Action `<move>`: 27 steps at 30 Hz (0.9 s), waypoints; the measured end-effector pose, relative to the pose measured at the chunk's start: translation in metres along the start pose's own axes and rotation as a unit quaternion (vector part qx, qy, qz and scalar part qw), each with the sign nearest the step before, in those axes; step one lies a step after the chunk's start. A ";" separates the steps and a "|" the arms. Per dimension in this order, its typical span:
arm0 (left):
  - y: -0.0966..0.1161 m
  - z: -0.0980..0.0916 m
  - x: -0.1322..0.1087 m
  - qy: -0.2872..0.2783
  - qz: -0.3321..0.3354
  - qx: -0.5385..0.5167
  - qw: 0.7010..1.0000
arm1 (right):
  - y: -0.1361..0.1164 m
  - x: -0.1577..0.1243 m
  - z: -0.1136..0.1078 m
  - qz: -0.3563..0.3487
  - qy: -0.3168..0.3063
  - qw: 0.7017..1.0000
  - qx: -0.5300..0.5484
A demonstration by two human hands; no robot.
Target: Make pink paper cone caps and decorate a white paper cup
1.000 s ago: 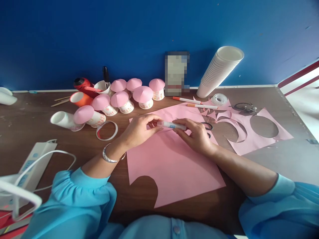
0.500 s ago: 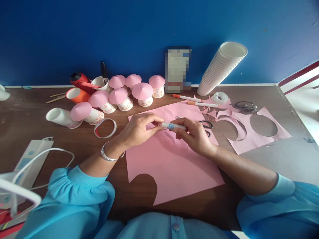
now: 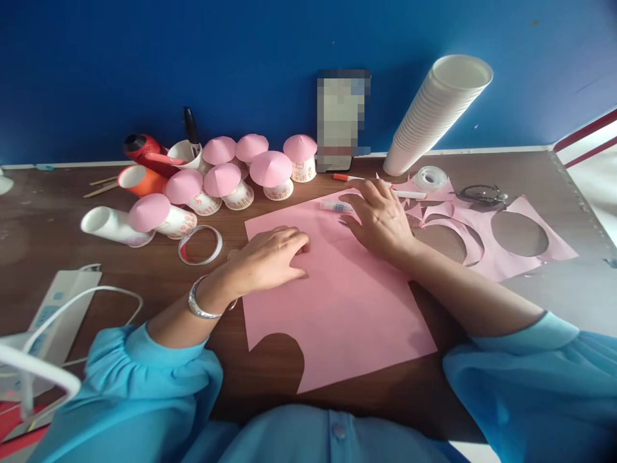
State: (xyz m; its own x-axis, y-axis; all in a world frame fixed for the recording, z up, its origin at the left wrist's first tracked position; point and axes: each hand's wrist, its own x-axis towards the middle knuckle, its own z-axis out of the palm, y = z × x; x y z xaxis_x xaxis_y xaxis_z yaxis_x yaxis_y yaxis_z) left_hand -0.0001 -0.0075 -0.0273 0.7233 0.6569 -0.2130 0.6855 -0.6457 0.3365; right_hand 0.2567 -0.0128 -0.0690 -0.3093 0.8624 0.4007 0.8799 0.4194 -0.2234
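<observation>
A large sheet of pink paper (image 3: pixel 337 302) lies on the brown table, with a curved piece cut out of its front left. My left hand (image 3: pixel 272 257) hovers over or rests on its left part, fingers loosely bent, thumb apart, nothing held. Near the sheet's back edge lies a small white and blue tube (image 3: pixel 335 206), perhaps glue. My right hand (image 3: pixel 383 222) is spread just right of it, thumb and fingers apart around its right end; whether they touch it I cannot tell. The scissors seen earlier are hidden under this hand.
Several paper cups with pink cone roofs (image 3: pixel 270 168) stand at the back left, near a tape ring (image 3: pixel 200 245). A tall cup stack (image 3: pixel 436 116) leans against the wall beside a phone (image 3: pixel 341 122). Pink scraps (image 3: pixel 518 257), clear tape (image 3: pixel 430 179) and glasses (image 3: pixel 482 195) lie right.
The tube has gone from between both hands to the paper's back edge. My right hand has moved back and opened; my left has drawn slightly left and let go.
</observation>
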 end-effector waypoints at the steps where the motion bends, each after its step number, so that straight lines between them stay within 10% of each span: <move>1: -0.002 0.001 0.001 -0.001 0.001 -0.022 1.000 | -0.006 -0.004 -0.005 -0.002 0.008 1.000 0.019; 5: -0.010 -0.003 0.004 0.007 -0.007 -0.189 0.982 | -0.028 -0.020 -0.023 0.050 -0.029 0.972 0.227; 14: -0.004 -0.025 -0.003 0.110 -0.081 -0.443 0.886 | -0.048 -0.020 -0.021 0.265 -0.118 0.754 0.589; 27: 0.000 -0.025 -0.004 0.131 -0.083 -0.473 0.868 | -0.058 -0.008 -0.016 0.265 -0.106 0.757 0.588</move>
State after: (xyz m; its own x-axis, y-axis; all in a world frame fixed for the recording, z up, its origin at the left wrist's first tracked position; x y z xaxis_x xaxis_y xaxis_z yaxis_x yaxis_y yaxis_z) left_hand -0.0049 -0.0001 -0.0031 0.4932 0.8557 -0.1566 0.3144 -0.0074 0.9493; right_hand 0.2142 -0.0483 -0.0448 -0.1868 0.9714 -0.1465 0.0092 -0.1474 -0.9890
